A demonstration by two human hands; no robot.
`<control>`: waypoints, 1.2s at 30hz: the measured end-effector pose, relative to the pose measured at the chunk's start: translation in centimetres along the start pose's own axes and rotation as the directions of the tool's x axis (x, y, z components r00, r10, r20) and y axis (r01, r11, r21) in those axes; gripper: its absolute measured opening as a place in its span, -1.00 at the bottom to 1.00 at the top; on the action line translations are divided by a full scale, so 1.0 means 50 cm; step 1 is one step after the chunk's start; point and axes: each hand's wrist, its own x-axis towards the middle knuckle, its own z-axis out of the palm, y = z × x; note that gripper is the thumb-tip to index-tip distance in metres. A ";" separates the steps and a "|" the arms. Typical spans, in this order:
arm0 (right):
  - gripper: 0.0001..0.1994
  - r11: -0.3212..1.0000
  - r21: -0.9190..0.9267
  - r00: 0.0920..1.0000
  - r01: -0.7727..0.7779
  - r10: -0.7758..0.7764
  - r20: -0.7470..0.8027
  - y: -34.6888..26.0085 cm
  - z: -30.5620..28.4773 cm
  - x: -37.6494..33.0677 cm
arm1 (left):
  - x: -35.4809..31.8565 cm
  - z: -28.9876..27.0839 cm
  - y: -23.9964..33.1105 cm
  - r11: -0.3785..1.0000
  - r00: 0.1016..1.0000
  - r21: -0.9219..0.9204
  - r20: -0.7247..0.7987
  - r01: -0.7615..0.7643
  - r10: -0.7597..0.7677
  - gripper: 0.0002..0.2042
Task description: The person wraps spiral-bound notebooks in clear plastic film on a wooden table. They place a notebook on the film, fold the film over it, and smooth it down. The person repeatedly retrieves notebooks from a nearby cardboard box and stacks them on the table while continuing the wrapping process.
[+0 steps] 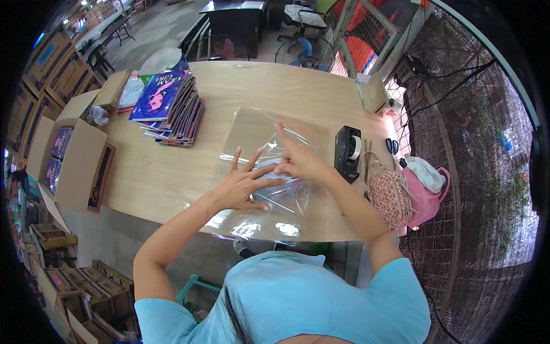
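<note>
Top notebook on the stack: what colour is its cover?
The top notebook is purple-blue with a pink figure, best seen in the head view.

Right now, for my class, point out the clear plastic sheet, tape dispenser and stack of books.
Clear plastic sheet [250, 133], head view: bare upper-left part.
Tape dispenser [345, 155], head view: black body.
Stack of books [160, 100], head view: top cover.

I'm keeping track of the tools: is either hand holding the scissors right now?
No, the scissors are to the right of the black tape dispenser, apart from the left hand and right hand.
</note>
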 end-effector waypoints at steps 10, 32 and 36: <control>0.22 0.808 -0.543 0.960 -0.229 0.279 0.010 -0.041 0.009 0.020 | -0.015 0.036 0.048 0.987 0.934 -0.097 -0.324 0.128 -0.153 -0.39; -0.63 0.665 0.492 0.702 0.562 -0.068 -0.709 0.029 -0.038 -0.120 | 0.023 -0.157 0.033 0.460 0.527 -0.799 -0.601 -0.387 -0.600 -0.32; -0.48 0.925 0.016 0.832 0.380 -0.334 -0.444 0.097 -0.030 -0.173 | -0.054 -0.027 0.107 0.906 0.774 -0.344 -0.492 0.248 -0.398 -0.43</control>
